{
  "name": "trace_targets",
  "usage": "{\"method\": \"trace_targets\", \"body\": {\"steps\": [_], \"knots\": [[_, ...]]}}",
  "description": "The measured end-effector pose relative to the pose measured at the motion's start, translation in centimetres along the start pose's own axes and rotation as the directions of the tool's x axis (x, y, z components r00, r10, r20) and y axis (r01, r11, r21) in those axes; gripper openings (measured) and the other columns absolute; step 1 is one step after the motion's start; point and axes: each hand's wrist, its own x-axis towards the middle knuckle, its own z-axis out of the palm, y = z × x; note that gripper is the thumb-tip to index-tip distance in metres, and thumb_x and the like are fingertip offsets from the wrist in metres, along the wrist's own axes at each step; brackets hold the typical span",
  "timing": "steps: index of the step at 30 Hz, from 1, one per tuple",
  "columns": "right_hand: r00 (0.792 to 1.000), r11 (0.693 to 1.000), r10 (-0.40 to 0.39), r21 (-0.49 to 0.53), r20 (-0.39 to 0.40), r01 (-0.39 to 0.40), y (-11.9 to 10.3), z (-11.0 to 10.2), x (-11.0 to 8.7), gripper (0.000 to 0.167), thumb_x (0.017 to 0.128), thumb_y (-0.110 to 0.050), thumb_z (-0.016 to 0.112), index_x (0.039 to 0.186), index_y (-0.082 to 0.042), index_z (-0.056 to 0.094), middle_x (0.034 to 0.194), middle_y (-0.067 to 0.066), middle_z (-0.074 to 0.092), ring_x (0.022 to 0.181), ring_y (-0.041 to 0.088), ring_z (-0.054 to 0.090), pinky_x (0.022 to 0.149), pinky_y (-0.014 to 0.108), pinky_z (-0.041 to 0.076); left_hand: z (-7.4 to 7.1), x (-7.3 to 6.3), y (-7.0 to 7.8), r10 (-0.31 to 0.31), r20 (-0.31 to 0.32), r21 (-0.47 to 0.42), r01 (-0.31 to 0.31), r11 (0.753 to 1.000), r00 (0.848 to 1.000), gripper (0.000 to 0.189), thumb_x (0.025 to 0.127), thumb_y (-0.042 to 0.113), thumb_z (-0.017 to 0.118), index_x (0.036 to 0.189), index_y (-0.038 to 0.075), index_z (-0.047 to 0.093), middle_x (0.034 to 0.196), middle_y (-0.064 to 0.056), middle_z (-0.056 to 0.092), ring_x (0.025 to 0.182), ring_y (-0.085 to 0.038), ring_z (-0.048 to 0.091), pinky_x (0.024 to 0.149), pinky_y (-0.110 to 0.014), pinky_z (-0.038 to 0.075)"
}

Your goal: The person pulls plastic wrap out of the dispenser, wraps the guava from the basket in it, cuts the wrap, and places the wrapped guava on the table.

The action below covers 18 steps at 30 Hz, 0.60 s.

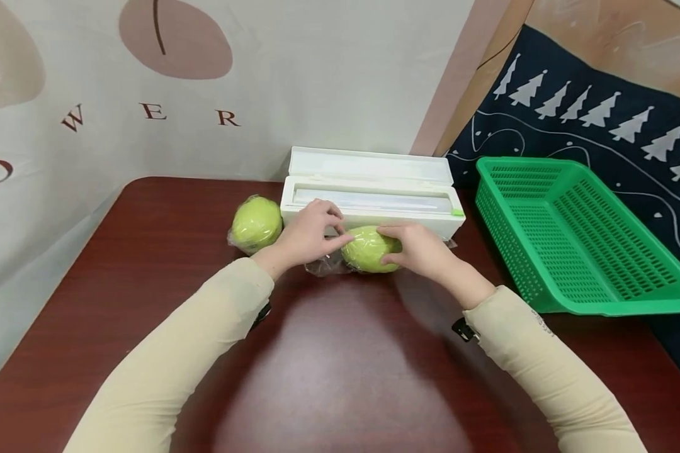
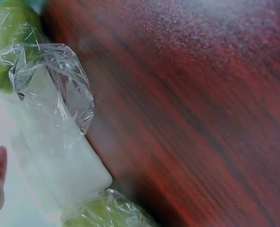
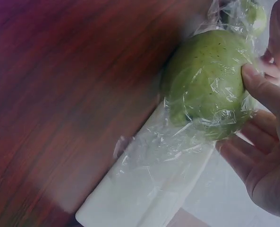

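A large green fruit, loosely covered in clear cling film, is against the front of a white cling film dispenser box. My right hand holds this fruit from the right, thumb on the near side and fingers on the far side. In the right wrist view, loose film trails from the fruit across the box front. My left hand is at the fruit's left side, fingers loosely bent and thumb tip right at its edge. Crumpled film hangs on that side. A second film-wrapped green fruit sits left of the box.
The box's lid stands raised at the back, with the film roll showing inside. To the right is a green plastic basket. Everything stands on a dark red wooden table, with a printed cloth hanging behind.
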Motion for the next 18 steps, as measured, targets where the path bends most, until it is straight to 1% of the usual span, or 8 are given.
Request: {"method": "trace_targets", "body": {"steps": [2, 4, 6, 7, 9, 10, 14, 18], "knots": [[1.000, 1.000, 0.007, -0.003, 0.003, -0.007, 0.0, -0.1, 0.0, 0.054, 0.074, -0.017, 0.078, 0.122, 0.001, 0.060, 0.120, 0.016, 0.063, 0.112, 0.028, 0.059, 0.096, 0.041, 0.046, -0.2, 0.1, 0.3, -0.003, -0.044, -0.015, 0.002, 1.000, 0.999, 0.032, 0.084, 0.040, 0.065, 0.098, 0.011, 0.071, 0.113, -0.007, 0.062, 0.111, -0.023, 0.052, 0.097, -0.037, 0.043], [1.000, 1.000, 0.007, -0.006, 0.003, -0.007, 0.1, -0.2, 0.1, 0.052, 0.075, -0.016, 0.078, 0.121, 0.001, 0.061, 0.118, 0.015, 0.064, 0.110, 0.028, 0.060, 0.095, 0.041, 0.047, -0.2, 0.4, 0.9, 0.007, -0.020, -0.011, -0.007, 1.000, 1.000, 0.047, 0.083, 0.042, 0.066, 0.115, 0.008, 0.064, 0.125, -0.009, 0.059, 0.119, -0.025, 0.049, 0.104, -0.039, 0.039], [1.000, 1.000, 0.002, -0.010, 0.004, -0.002, 0.1, -0.2, 0.1, 0.051, 0.075, -0.015, 0.078, 0.121, 0.000, 0.061, 0.118, 0.015, 0.065, 0.109, 0.027, 0.061, 0.094, 0.041, 0.048, 0.3, 0.6, 1.5, 0.043, 0.071, 0.002, -0.043, 0.999, 0.997, 0.068, 0.081, 0.045, 0.067, 0.134, 0.006, 0.049, 0.135, -0.011, 0.052, 0.127, -0.027, 0.045, 0.108, -0.041, 0.034], [1.000, 1.000, -0.002, -0.009, 0.004, 0.002, 0.1, -0.1, 0.2, 0.051, 0.075, -0.015, 0.077, 0.121, -0.001, 0.061, 0.118, 0.014, 0.065, 0.109, 0.026, 0.061, 0.094, 0.040, 0.048, 0.7, 0.7, 1.9, 0.065, 0.129, 0.025, -0.069, 0.997, 0.990, 0.076, 0.081, 0.046, 0.067, 0.140, 0.005, 0.041, 0.141, -0.012, 0.046, 0.131, -0.028, 0.042, 0.111, -0.041, 0.032], [1.000, 1.000, -0.003, 0.005, 0.005, 0.003, 0.1, -0.1, 0.2, 0.051, 0.075, -0.015, 0.077, 0.122, -0.003, 0.061, 0.119, 0.013, 0.065, 0.109, 0.026, 0.060, 0.094, 0.040, 0.048, 1.5, 0.8, 2.5, 0.101, 0.212, 0.062, -0.117, 0.991, 0.972, 0.084, 0.082, 0.044, 0.067, 0.145, 0.003, 0.030, 0.147, -0.015, 0.038, 0.134, -0.029, 0.038, 0.113, -0.041, 0.029], [1.000, 1.000, -0.001, 0.018, 0.002, 0.001, 0.1, 0.0, 0.2, 0.052, 0.075, -0.015, 0.077, 0.123, -0.003, 0.061, 0.120, 0.012, 0.064, 0.110, 0.025, 0.060, 0.094, 0.040, 0.047, 1.9, 0.8, 2.7, 0.107, 0.231, 0.077, -0.128, 0.989, 0.967, 0.084, 0.083, 0.042, 0.068, 0.146, 0.002, 0.028, 0.148, -0.015, 0.037, 0.135, -0.029, 0.038, 0.113, -0.040, 0.029], [0.999, 0.997, 0.012, 0.071, -0.031, -0.010, 0.6, 0.4, -0.1, 0.053, 0.076, -0.013, 0.077, 0.125, -0.001, 0.059, 0.123, 0.014, 0.062, 0.114, 0.027, 0.058, 0.096, 0.040, 0.047, 2.9, 0.7, 3.1, 0.106, 0.212, 0.111, -0.132, 0.985, 0.971, 0.076, 0.084, 0.032, 0.069, 0.144, 0.001, 0.032, 0.146, -0.015, 0.039, 0.133, -0.029, 0.041, 0.111, -0.038, 0.032], [0.990, 0.997, 0.024, 0.080, -0.141, -0.013, 1.3, 0.8, -1.4, 0.052, 0.079, -0.015, 0.074, 0.125, 0.002, 0.057, 0.125, 0.018, 0.060, 0.117, 0.031, 0.055, 0.098, 0.043, 0.045, 3.1, 1.1, 3.1, 0.085, 0.200, 0.070, -0.101, 0.992, 0.976, 0.073, 0.083, 0.032, 0.070, 0.141, 0.004, 0.037, 0.141, -0.013, 0.047, 0.127, -0.027, 0.047, 0.108, -0.038, 0.037]]}}
